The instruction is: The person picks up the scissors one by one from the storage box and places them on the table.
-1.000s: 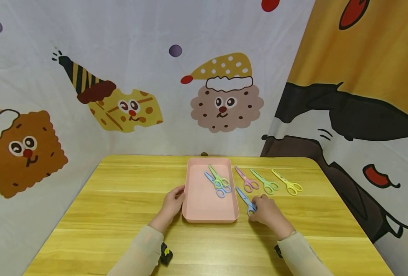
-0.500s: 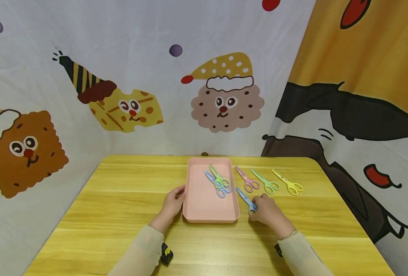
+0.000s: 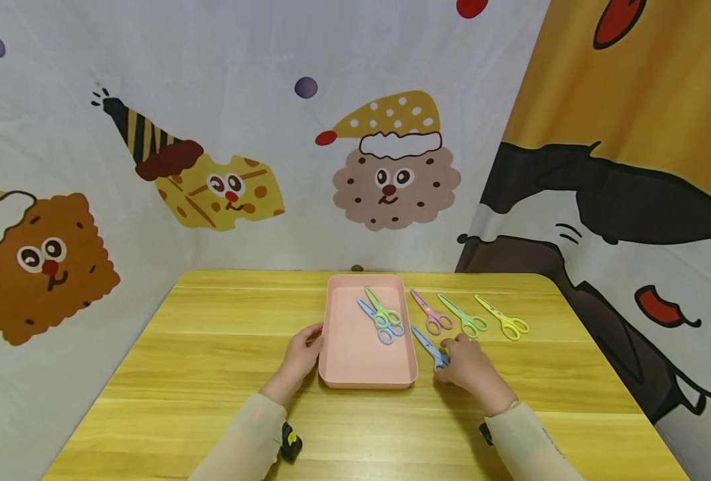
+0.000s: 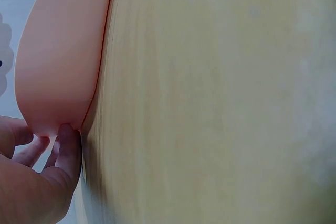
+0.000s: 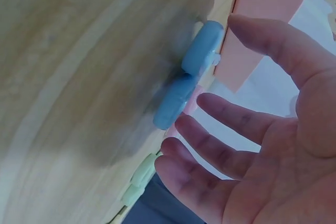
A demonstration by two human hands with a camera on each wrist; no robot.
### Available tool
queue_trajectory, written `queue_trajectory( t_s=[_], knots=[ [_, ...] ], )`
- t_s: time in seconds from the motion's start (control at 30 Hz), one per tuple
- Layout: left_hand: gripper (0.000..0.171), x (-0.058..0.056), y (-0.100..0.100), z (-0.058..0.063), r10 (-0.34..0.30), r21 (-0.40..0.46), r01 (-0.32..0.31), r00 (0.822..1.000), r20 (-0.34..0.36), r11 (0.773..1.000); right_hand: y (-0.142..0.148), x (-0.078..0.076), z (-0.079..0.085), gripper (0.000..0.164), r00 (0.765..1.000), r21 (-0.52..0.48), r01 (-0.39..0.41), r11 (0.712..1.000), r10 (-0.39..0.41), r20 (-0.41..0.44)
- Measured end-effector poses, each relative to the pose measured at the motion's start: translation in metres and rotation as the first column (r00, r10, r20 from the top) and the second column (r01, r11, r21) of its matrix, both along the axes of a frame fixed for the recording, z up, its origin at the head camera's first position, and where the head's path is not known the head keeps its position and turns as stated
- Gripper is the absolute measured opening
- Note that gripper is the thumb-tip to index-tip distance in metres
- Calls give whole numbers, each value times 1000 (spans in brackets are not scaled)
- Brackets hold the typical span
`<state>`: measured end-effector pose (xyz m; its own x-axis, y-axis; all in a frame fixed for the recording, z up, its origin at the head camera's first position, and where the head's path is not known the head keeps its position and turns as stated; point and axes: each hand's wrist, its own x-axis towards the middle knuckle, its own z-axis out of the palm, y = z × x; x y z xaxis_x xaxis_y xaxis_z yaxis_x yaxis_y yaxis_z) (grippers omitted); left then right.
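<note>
In the head view, my left hand (image 3: 300,354) touches the left wall of a pink tray (image 3: 346,364) with its fingertips. Inside the tray, green scissors (image 3: 379,305) lie across light blue scissors (image 3: 386,337). To the tray's right, my right hand (image 3: 468,367) is over the handles of another pair of blue scissors (image 3: 427,343) on the table. The right wrist view shows its thumb and fingers spread around the blue handle loops (image 5: 202,48), with a gap between. Its palm partly covers those handles in the head view.
Right of the tray lie pink scissors (image 3: 433,321), green scissors (image 3: 468,325) and yellow scissors (image 3: 508,325) in a row, handles towards me. They rest on a wooden table (image 3: 229,314). A printed curtain (image 3: 259,60) hangs behind the table's far edge.
Hardly anything differs. My right hand has shifted very slightly right at the blue scissors; the left hand and the tray stay put.
</note>
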<state>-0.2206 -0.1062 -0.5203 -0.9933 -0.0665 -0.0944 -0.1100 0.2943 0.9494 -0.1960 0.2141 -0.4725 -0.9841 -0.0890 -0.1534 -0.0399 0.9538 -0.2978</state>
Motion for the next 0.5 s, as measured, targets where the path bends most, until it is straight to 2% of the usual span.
queue_trajectory(
  t_s=[0.5],
  knots=[
    [36, 1, 0, 1, 10, 33, -10, 1000, 0, 999, -7, -10, 3, 68, 992, -16, -10, 1000, 8, -127]
  ],
)
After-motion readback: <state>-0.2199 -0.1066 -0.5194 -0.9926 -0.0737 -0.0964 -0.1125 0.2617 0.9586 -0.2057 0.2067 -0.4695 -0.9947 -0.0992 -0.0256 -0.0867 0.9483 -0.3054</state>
